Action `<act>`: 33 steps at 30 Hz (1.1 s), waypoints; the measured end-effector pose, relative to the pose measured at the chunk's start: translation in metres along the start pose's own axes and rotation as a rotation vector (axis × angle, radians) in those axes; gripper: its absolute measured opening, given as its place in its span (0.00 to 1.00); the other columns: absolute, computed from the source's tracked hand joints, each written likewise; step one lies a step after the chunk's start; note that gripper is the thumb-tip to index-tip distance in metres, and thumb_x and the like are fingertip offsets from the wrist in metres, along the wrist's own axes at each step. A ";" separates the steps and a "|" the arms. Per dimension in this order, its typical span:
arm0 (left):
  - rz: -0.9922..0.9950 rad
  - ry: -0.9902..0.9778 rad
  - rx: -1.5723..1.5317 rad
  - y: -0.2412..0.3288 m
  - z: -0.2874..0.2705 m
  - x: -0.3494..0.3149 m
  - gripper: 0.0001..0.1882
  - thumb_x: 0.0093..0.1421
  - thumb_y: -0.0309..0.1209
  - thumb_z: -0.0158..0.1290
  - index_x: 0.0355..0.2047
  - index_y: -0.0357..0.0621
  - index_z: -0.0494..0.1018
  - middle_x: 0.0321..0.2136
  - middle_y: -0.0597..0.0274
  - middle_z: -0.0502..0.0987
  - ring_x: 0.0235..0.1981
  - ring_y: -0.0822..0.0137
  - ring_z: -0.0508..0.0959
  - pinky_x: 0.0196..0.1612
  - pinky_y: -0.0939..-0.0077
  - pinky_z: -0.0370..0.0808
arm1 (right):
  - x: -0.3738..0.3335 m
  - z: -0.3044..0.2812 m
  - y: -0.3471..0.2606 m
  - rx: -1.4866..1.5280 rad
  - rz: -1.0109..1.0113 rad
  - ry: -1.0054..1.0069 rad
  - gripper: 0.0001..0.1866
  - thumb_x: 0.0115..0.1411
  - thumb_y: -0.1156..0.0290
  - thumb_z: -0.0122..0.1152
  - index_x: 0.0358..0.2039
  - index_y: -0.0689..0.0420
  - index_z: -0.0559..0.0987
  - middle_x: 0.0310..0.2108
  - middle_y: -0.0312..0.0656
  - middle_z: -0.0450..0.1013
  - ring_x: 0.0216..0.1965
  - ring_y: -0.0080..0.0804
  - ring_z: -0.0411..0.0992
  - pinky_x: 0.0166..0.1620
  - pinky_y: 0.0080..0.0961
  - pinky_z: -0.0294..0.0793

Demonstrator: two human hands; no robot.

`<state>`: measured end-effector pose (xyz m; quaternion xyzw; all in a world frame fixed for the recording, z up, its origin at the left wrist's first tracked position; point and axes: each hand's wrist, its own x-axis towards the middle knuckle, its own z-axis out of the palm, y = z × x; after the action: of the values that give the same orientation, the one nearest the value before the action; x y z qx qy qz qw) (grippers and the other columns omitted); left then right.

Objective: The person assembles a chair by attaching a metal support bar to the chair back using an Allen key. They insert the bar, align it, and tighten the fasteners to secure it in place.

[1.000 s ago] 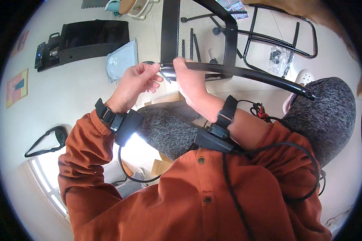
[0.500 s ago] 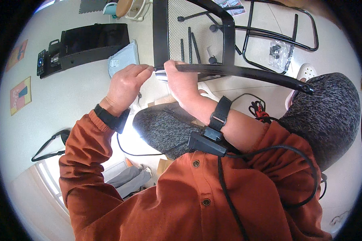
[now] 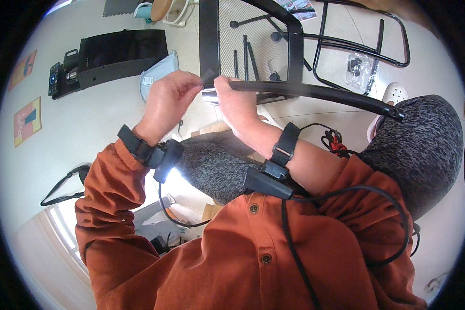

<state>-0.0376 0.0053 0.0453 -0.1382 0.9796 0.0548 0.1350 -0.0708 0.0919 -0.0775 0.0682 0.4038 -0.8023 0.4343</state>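
Note:
My right hand point(image 3: 236, 101) is wrapped round a long, curved black bar point(image 3: 315, 92) near its left end. The bar slants down to the right, and its far end, which has a hole, rests near my knee. At the bar's left end, my left hand point(image 3: 171, 98) is closed in a pinch with thumb and fingertips. A small, blurred, greyish patch shows just above those fingertips; what they hold cannot be made out. Behind the bar stands a black-framed mesh chair back point(image 3: 296, 51), partly covered by my right hand and the bar.
A black tubular frame point(image 3: 361, 47) and a clear bag of small parts point(image 3: 357, 70) lie on the floor at the far right. Thin black rods point(image 3: 246, 58) show through the mesh. A light-blue packet point(image 3: 160, 70) lies beside a black box-like device point(image 3: 121, 54). Cables cross my lap.
My left hand has lifted slightly and its wrist has turned, with the fingertips still by the bar's end. My right hand and the bar have hardly moved. Grey-trousered legs at lower left have largely gone from sight.

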 end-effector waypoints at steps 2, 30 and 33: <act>0.200 0.018 0.232 0.001 -0.002 -0.002 0.07 0.54 0.23 0.54 0.35 0.38 0.75 0.30 0.58 0.76 0.26 0.63 0.76 0.27 0.77 0.73 | 0.001 0.002 0.001 -0.003 -0.020 0.002 0.15 0.56 0.65 0.51 0.19 0.62 0.74 0.16 0.40 0.69 0.20 0.28 0.68 0.27 0.28 0.67; -0.563 0.113 -0.414 -0.008 0.000 -0.015 0.11 0.59 0.32 0.52 0.38 0.37 0.72 0.30 0.61 0.77 0.25 0.74 0.76 0.26 0.82 0.73 | -0.005 -0.004 -0.012 -0.136 0.037 -0.036 0.17 0.57 0.64 0.47 0.19 0.64 0.71 0.17 0.37 0.66 0.21 0.22 0.61 0.27 0.26 0.63; -0.615 -0.051 -0.568 -0.009 -0.002 -0.010 0.11 0.58 0.35 0.54 0.34 0.39 0.73 0.23 0.67 0.74 0.23 0.79 0.72 0.24 0.88 0.69 | -0.004 -0.003 -0.011 -0.105 0.021 -0.045 0.16 0.57 0.65 0.47 0.19 0.64 0.71 0.16 0.36 0.66 0.21 0.21 0.61 0.26 0.26 0.63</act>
<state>-0.0264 -0.0011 0.0493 -0.4547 0.8350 0.2834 0.1256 -0.0772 0.0998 -0.0713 0.0315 0.4350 -0.7767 0.4544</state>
